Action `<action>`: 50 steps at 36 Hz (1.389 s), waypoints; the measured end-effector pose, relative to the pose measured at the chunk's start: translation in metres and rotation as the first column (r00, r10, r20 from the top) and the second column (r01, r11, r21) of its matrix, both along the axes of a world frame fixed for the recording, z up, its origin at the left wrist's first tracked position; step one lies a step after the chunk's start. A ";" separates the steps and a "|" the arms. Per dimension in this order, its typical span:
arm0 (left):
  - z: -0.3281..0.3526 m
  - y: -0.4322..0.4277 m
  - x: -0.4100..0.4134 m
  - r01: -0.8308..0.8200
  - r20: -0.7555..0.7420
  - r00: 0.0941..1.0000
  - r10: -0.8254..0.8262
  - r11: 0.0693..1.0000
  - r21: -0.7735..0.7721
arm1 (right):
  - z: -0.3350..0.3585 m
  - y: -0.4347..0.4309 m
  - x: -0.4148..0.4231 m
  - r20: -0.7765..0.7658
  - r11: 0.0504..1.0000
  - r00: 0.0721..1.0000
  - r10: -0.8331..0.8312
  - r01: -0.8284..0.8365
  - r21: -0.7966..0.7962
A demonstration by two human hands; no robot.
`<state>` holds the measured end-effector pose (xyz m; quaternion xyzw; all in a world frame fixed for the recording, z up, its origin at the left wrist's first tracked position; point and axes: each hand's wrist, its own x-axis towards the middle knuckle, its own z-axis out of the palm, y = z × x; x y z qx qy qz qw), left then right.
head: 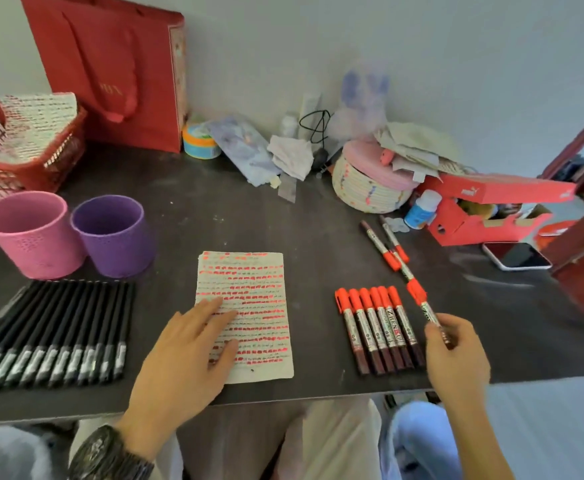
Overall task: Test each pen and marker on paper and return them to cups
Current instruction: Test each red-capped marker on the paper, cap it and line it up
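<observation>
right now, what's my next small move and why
Probably uncap the marker: the right hand pinches it with its red cap on, and the left hand presses the paper flat, ready for a test stroke.

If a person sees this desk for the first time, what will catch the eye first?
First the paper at the centre, covered with red strokes, with the left hand on it. Right of it lies a row of six red-capped markers, and the right hand holds another marker. Black pens lie in a row at the left.
</observation>
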<state>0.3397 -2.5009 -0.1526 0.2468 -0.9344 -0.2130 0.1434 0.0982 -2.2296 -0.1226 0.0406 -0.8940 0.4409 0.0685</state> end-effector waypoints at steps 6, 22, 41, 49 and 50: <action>0.000 -0.004 0.002 0.004 0.038 0.999 -0.004 1.000 0.017 | -0.008 -0.004 -0.015 0.053 0.992 0.999 0.005 -0.012 0.126; 0.002 0.000 0.003 -0.008 0.022 1.000 0.008 1.000 0.009 | -0.008 -0.004 -0.013 0.069 0.980 0.997 0.040 -0.053 0.192; 0.000 -0.001 0.003 -0.010 0.014 1.000 0.010 1.000 0.000 | 0.000 -0.024 -0.014 0.108 0.944 0.989 0.101 -0.129 0.303; -0.004 -0.002 0.002 -0.010 0.023 1.000 0.010 1.000 0.002 | 0.001 -0.029 -0.011 0.101 0.937 0.992 0.074 -0.104 0.334; -0.004 -0.002 0.002 -0.010 0.025 1.000 0.010 1.000 0.002 | 0.001 -0.028 -0.010 0.101 0.936 0.992 0.076 -0.106 0.335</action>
